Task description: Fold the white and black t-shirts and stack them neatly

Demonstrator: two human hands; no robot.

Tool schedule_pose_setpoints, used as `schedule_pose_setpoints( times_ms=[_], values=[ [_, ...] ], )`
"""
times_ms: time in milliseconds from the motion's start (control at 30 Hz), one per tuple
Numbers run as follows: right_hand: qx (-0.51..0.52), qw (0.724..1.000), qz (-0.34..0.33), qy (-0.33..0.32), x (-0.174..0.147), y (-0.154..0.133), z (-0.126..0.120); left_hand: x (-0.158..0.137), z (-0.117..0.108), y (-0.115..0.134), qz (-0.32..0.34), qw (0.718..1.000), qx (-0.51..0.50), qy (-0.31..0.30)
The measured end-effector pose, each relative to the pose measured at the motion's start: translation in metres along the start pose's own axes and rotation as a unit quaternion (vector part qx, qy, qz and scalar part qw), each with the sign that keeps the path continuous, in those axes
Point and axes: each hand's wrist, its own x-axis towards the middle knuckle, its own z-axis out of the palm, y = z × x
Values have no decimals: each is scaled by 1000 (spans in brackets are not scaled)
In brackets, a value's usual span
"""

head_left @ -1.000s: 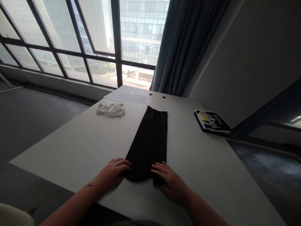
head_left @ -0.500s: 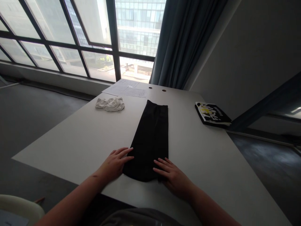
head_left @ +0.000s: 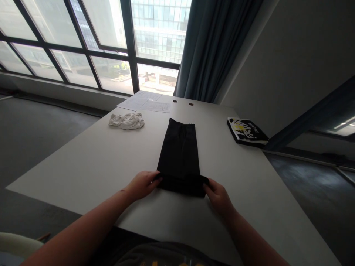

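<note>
A black garment (head_left: 179,147), laid out long and narrow, lies on the white table (head_left: 111,162) in front of me. Its near end is lifted and turned back over itself, making a dark fold across the front. At the left corner of that fold, my left hand (head_left: 143,184) pinches the cloth between thumb and fingers. My right hand (head_left: 219,194) grips the opposite corner, its fingers closed on the edge. The far end of the garment rests flat. Whether it is trousers or another piece, I cannot tell.
A crumpled white cloth (head_left: 127,121) lies at the left, with paper sheets (head_left: 146,103) behind it. Two round holes pierce the table's far end. A black book with white and yellow print (head_left: 246,130) sits near the right edge. A pale chair (head_left: 16,242) stands at lower left.
Both hands went from resting with spread fingers on the garment to gripping its near corners. That near end has been raised and folded away from me. The view has shifted slightly.
</note>
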Motion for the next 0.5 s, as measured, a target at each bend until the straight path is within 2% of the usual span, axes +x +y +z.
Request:
schedule_pose_setpoints(
  times_ms=[133,233,367,500],
  values=[
    [-71,991,46,102,43,14,0,49,-3,-4,-74,995,56,39],
    [-160,978,9,134,63,28,5,74,2,-16,-106,987,111,48],
    [-210,968,-48,130,62,37,13,77,8,-29,-109,984,126,54],
    [-248,958,-38,139,55,41,14,67,3,-31,-120,981,146,37]
  ],
)
